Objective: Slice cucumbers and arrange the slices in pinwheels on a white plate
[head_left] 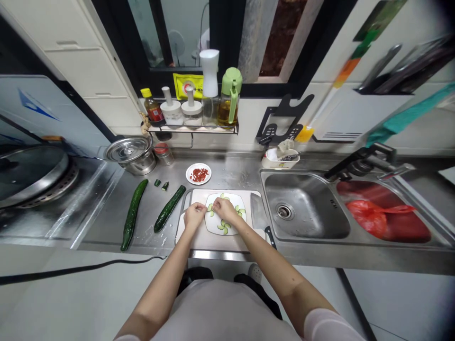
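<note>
Already, green slices [224, 227] lie in curved clusters on the plate [214, 226], which rests on the board [199, 242]. The left hand [195, 214] is nearly closed at its left rim, the right hand [225, 209] curled over its upper left; whether either pinches a slice cannot be told. The arranging looks well along, though two cucumbers [169, 208] lie mainly whole and red bits [199, 174] sit in their dish [188, 176].

Under the fingers [216, 203], the plate [213, 226] is white and its slices [224, 228] pale green, edged darker; left of the fingers, the cucumbers [169, 209] are dark green.
</note>
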Action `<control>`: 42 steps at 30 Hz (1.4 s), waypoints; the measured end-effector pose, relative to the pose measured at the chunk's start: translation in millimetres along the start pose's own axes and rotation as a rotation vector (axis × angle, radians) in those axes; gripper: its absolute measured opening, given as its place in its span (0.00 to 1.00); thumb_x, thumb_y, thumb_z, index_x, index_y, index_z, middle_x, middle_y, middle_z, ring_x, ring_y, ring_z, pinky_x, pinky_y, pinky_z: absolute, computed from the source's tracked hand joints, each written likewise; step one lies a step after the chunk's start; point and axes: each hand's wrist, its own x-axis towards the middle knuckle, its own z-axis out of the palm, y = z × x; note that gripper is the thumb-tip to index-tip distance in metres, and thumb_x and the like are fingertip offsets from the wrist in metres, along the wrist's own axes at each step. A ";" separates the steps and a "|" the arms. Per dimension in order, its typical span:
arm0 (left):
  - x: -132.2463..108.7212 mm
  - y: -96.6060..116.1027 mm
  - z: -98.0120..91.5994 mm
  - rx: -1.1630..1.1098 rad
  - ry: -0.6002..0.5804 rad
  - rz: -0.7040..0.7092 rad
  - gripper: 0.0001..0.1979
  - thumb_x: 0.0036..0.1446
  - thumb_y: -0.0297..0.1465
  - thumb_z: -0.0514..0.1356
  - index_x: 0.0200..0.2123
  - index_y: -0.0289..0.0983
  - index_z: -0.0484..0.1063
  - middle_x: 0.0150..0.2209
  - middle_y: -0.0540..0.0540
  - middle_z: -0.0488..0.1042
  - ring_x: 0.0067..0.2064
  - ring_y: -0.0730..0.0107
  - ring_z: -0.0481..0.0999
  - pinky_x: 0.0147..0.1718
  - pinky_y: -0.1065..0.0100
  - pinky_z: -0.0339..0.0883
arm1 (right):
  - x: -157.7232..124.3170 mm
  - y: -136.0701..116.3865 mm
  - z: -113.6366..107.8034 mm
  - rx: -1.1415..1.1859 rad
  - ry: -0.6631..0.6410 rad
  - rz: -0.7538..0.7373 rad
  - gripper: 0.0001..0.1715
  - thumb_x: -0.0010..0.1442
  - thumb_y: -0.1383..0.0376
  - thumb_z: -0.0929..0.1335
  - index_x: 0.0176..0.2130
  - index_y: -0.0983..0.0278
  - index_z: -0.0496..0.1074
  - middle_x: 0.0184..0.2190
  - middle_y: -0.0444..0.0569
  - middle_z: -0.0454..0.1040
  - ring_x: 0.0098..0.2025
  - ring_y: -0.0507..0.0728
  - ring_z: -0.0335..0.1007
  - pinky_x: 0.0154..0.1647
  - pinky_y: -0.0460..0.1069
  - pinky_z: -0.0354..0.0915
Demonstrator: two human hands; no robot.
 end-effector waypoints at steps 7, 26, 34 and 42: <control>1.0 2.0 4.3 0.174 0.012 -0.049 0.06 0.51 0.37 0.60 0.30 0.44 0.76 0.35 0.53 0.80 0.40 0.64 0.76 0.38 0.67 0.60 | 4.7 0.6 7.7 -0.157 -0.050 -0.021 0.04 0.61 0.67 0.67 0.37 0.64 0.72 0.32 0.47 0.76 0.35 0.52 0.68 0.34 0.44 0.54; -1.2 4.8 8.9 0.270 0.053 -0.005 0.07 0.53 0.36 0.58 0.30 0.43 0.76 0.38 0.49 0.79 0.41 0.62 0.75 0.41 0.64 0.58 | 6.9 -2.3 10.3 -0.370 -0.104 -0.009 0.09 0.66 0.66 0.62 0.40 0.64 0.71 0.40 0.52 0.76 0.41 0.55 0.70 0.35 0.46 0.54; -0.7 0.7 12.0 0.295 0.076 0.051 0.06 0.54 0.34 0.58 0.31 0.42 0.75 0.38 0.48 0.78 0.43 0.61 0.74 0.44 0.63 0.57 | 6.2 -6.9 8.0 -0.409 -0.115 -0.013 0.10 0.66 0.66 0.62 0.43 0.66 0.71 0.41 0.55 0.76 0.43 0.57 0.70 0.36 0.46 0.55; -1.9 1.6 14.9 0.270 0.091 0.116 0.06 0.56 0.36 0.59 0.34 0.42 0.74 0.40 0.48 0.76 0.46 0.61 0.72 0.47 0.61 0.55 | 4.2 -8.5 8.4 -0.436 -0.102 -0.001 0.09 0.66 0.65 0.63 0.42 0.65 0.71 0.42 0.56 0.75 0.44 0.58 0.70 0.37 0.47 0.56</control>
